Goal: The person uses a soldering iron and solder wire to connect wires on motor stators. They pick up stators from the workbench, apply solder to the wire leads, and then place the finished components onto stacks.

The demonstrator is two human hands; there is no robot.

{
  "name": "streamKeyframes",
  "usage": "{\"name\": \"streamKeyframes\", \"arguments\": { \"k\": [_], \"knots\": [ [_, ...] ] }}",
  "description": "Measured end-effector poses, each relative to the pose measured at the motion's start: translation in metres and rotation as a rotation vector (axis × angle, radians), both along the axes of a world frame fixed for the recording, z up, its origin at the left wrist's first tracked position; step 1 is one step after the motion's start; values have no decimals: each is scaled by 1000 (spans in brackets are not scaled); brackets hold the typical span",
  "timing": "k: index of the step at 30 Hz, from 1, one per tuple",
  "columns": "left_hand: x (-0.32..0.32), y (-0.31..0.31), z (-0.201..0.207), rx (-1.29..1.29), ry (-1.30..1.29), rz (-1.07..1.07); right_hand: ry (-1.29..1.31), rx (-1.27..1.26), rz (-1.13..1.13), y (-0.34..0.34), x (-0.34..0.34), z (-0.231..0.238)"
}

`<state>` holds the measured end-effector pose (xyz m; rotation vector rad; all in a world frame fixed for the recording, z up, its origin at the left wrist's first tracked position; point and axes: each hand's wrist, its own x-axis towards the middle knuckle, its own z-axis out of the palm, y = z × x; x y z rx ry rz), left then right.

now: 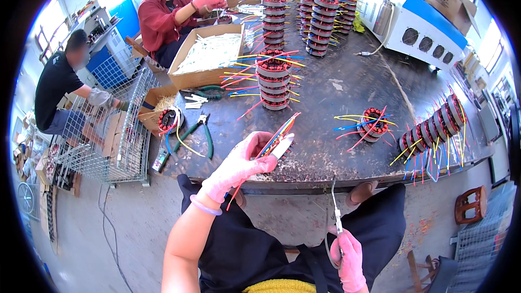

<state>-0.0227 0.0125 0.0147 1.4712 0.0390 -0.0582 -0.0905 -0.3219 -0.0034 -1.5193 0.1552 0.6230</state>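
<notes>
My left hand (241, 165), in a pink glove, is closed around a bundle of coloured wires (281, 132) at the table's near edge. A white sleeve (283, 145) lies against the wires by my fingertips. Behind them a dark stator (286, 153) shows only in part. In front of the table edge, low at the right, my gloved right hand (350, 258) grips a slim hand tool (338, 222) with a pale, narrow front end; a thin grey hose or cord loops beside it. A single stator (372, 125) with splayed wires sits right of my left hand.
Stacks of wired stators (274, 84) stand at mid-table; another stack (434, 127) leans at the right. Pliers (205, 133) and a stator (170, 121) lie left, before a carton of white sleeves (209, 54). A blue-white machine (412, 21) stands back right. Two people work left, near a wire cage (103, 146).
</notes>
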Motion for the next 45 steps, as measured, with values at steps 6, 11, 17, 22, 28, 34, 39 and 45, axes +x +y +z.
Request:
{"name": "streamKeyframes", "arguments": {
  "k": [6, 11, 17, 22, 28, 34, 39, 45],
  "knots": [
    [-3, 4, 0, -104, 16, -8, -28, -37, -9, 5, -1, -2],
    [-1, 4, -1, -86, 33, -27, -39, -34, -1, 7, -1, -1],
    [-3, 1, 3, -49, 40, -34, -45, -43, 16, 6, 1, -2],
    [-4, -1, 6, -27, 73, -37, -6, -32, 11, 4, 0, -4],
    [-4, 1, 7, -9, 84, -44, 24, -14, -2, 5, 0, -6],
    [-3, 0, 9, 12, 98, -47, 12, -10, 14, 5, 2, -5],
    [-4, -1, 9, 4, 87, -40, 3, -8, 11, 7, 1, -4],
    [-4, 0, 9, 18, 81, -57, 14, -20, 6, 8, 1, -4]
  ]
}}
